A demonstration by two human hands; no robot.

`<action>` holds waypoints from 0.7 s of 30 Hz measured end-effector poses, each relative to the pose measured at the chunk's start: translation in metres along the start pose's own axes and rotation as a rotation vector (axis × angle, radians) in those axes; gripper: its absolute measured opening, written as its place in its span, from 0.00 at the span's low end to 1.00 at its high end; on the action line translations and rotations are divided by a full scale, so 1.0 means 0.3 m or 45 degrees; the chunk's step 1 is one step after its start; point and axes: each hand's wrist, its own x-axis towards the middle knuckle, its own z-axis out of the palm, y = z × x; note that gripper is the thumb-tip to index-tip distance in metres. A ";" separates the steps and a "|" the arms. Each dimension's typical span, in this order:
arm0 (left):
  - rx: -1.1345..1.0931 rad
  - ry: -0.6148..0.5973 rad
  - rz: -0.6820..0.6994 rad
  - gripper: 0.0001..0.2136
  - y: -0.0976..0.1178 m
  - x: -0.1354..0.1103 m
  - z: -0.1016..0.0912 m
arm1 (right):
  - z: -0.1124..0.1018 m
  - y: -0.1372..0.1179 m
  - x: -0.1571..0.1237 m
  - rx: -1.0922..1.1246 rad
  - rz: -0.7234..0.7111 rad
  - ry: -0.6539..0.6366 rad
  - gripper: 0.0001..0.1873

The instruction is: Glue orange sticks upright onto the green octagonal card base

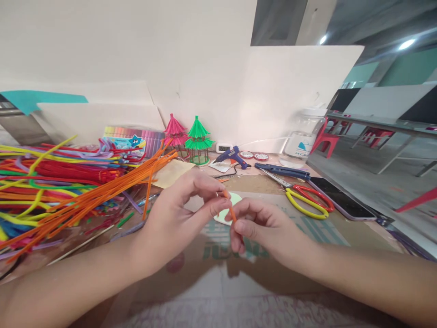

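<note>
Between my two hands is a short orange pipe cleaner (232, 212), held over the cardboard mat. My left hand (191, 205) pinches its upper end between thumb and fingertips. Lower down, my right hand (259, 223) grips the other part with thumb and curled fingers. A pale green round piece (235, 199) lies on the mat behind my hands, partly covered by them. To the left, a bundle of long orange pipe cleaners (102, 196) rests across a pile of many-coloured ones.
At the back stand a pink pagoda-like model (175, 132) and a green one (198, 142), beside a blue glue gun (232, 156). Right of my hands lie scissors (303, 200), a blue utility knife (283, 171) and a phone (341, 197). A clear bottle (302, 139) stands behind them.
</note>
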 end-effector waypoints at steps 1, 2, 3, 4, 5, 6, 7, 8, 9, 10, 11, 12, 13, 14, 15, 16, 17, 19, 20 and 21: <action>0.095 -0.011 0.076 0.06 -0.003 0.010 -0.010 | -0.005 -0.014 0.001 -0.035 -0.028 0.043 0.14; 0.220 -0.019 0.151 0.06 -0.005 0.024 -0.022 | -0.010 -0.032 0.003 -0.079 -0.061 0.091 0.14; 0.359 -0.036 0.221 0.05 -0.006 0.041 -0.034 | -0.016 -0.054 0.008 -0.139 -0.092 0.135 0.13; 0.499 -0.064 0.296 0.05 -0.007 0.060 -0.044 | -0.021 -0.079 0.016 -0.212 -0.119 0.173 0.10; 0.628 -0.109 0.364 0.05 -0.008 0.080 -0.053 | -0.026 -0.106 0.026 -0.290 -0.144 0.201 0.08; 0.731 -0.159 0.426 0.05 -0.011 0.101 -0.059 | -0.029 -0.135 0.039 -0.369 -0.162 0.218 0.06; 0.810 -0.210 0.486 0.06 -0.015 0.122 -0.061 | -0.032 -0.162 0.054 -0.440 -0.177 0.225 0.05; 0.879 -0.272 0.528 0.06 -0.020 0.144 -0.061 | -0.035 -0.188 0.070 -0.489 -0.202 0.224 0.04; 0.938 -0.335 0.539 0.07 -0.026 0.165 -0.059 | -0.040 -0.210 0.089 -0.509 -0.237 0.212 0.03; 0.985 -0.389 0.510 0.08 -0.034 0.187 -0.056 | -0.048 -0.228 0.109 -0.511 -0.270 0.193 0.03; 1.013 -0.424 0.455 0.08 -0.043 0.209 -0.053 | -0.062 -0.240 0.129 -0.499 -0.308 0.177 0.05; 1.020 -0.435 0.382 0.07 -0.053 0.230 -0.052 | -0.084 -0.246 0.149 -0.478 -0.346 0.171 0.07; 1.004 -0.417 0.288 0.06 -0.064 0.251 -0.054 | -0.115 -0.245 0.170 -0.452 -0.384 0.179 0.10; 0.967 -0.360 0.188 0.06 -0.077 0.269 -0.059 | -0.154 -0.237 0.191 -0.437 -0.412 0.206 0.13; 0.910 -0.288 0.084 0.07 -0.091 0.285 -0.066 | -0.201 -0.223 0.212 -0.444 -0.427 0.248 0.14; 0.828 -0.221 -0.022 0.08 -0.107 0.296 -0.076 | -0.254 -0.203 0.233 -0.490 -0.417 0.301 0.15; 0.717 -0.164 -0.116 0.10 -0.124 0.303 -0.086 | -0.310 -0.179 0.255 -0.595 -0.382 0.372 0.15; 0.452 -0.105 -0.284 0.13 -0.157 0.306 -0.104 | -0.416 -0.125 0.305 -1.027 -0.208 0.551 0.13; 0.337 -0.105 -0.346 0.14 -0.171 0.303 -0.111 | -0.462 -0.100 0.332 -1.254 -0.110 0.637 0.13; 0.256 -0.118 -0.400 0.15 -0.181 0.300 -0.115 | -0.500 -0.076 0.362 -1.350 -0.054 0.679 0.13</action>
